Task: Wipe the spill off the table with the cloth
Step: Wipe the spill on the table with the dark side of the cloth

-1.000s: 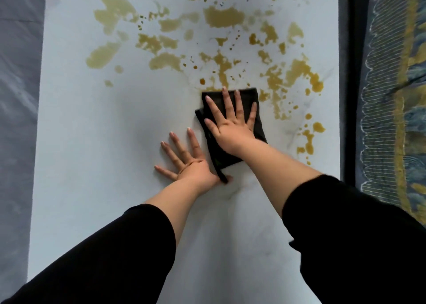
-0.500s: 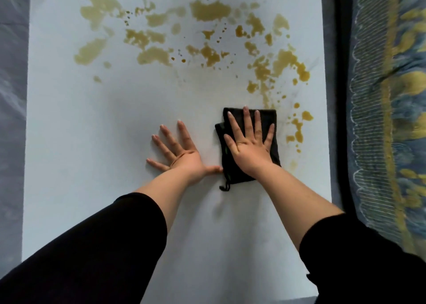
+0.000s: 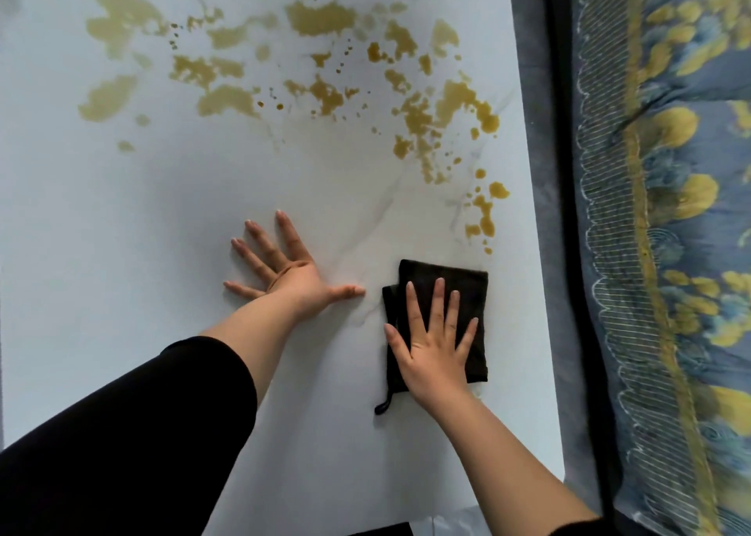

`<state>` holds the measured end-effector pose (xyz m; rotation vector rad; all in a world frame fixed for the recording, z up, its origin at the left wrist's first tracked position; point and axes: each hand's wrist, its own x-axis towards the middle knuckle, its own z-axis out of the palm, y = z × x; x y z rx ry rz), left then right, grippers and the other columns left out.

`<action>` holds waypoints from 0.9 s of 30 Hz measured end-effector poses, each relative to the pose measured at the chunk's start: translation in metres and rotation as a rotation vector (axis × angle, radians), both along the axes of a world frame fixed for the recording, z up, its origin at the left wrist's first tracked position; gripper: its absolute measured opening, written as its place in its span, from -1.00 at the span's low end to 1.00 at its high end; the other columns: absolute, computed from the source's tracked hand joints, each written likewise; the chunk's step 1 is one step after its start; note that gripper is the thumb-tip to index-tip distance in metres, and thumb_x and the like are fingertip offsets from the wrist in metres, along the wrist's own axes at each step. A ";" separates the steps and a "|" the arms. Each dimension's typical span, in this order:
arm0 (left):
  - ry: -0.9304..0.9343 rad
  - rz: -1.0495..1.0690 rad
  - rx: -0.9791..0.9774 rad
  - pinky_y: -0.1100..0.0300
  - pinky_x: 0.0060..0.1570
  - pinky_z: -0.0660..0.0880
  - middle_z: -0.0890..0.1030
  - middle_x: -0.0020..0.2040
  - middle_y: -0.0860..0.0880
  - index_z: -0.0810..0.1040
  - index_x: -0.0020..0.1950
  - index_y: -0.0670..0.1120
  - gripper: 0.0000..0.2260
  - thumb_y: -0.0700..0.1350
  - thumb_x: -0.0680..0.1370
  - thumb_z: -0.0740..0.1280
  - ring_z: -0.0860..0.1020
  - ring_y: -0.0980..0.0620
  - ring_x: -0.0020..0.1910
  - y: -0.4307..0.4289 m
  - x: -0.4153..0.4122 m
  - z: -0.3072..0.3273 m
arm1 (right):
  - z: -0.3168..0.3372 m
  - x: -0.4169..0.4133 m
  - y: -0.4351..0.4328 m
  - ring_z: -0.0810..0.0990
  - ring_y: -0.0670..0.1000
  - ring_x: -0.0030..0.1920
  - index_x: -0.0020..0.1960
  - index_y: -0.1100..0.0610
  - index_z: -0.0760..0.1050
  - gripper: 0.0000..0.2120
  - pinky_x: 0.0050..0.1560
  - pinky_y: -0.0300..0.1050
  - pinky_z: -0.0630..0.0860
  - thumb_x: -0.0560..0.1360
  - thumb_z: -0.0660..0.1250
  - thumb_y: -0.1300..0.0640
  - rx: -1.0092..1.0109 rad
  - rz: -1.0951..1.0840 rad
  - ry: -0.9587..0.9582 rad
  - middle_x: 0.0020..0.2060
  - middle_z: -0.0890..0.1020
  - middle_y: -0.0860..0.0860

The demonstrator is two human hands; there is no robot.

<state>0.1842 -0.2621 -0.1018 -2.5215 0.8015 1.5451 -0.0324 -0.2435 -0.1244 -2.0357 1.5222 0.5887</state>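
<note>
While the right hand (image 3: 435, 344) lies flat on the cloth (image 3: 467, 287), its fingers are straight and spread and its palm presses down, so it grips nothing. The cloth is dark and folded to a rough rectangle. It sits on the white table (image 3: 122, 218) at the lower right of centre in the frame, near the table's right edge. A small loop (image 3: 384, 403) trails from its lower left corner onto the bare surface. The left hand (image 3: 292, 279) rests palm down on the table just left of the cloth, fingers splayed wide and holding nothing. Its thumb points toward the cloth and stops just short of it. The spill (image 3: 321, 17) is a scatter of yellow-brown blotches and droplets across the upper half of the frame. Broad patches lie at the upper left and top centre, and a ragged trail runs down the right side. The lowest drops of that trail lie just above the cloth's upper right corner, apart from it. Between the hands and the blotches the surface shows only faint grey streaks. A black sleeve (image 3: 142, 434) covers the left arm up to mid-forearm at the lower left, and the right forearm is bare up from the bottom edge. Past the table's right edge run a grey strip and a dark band, then a blue fabric (image 3: 670, 210) with yellow shapes and white scalloped lines.
</note>
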 end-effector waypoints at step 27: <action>-0.003 0.012 0.032 -0.49 0.23 -0.34 -0.77 0.20 -0.07 -0.79 0.14 0.19 0.42 0.51 0.03 0.46 -0.63 -0.24 0.34 -0.003 0.000 -0.001 | -0.014 -0.048 -0.095 -0.60 -0.07 0.38 0.35 -0.39 -0.54 -0.38 0.24 0.06 -0.66 0.41 -0.33 -0.48 0.007 0.161 -0.014 0.37 -0.58 -0.21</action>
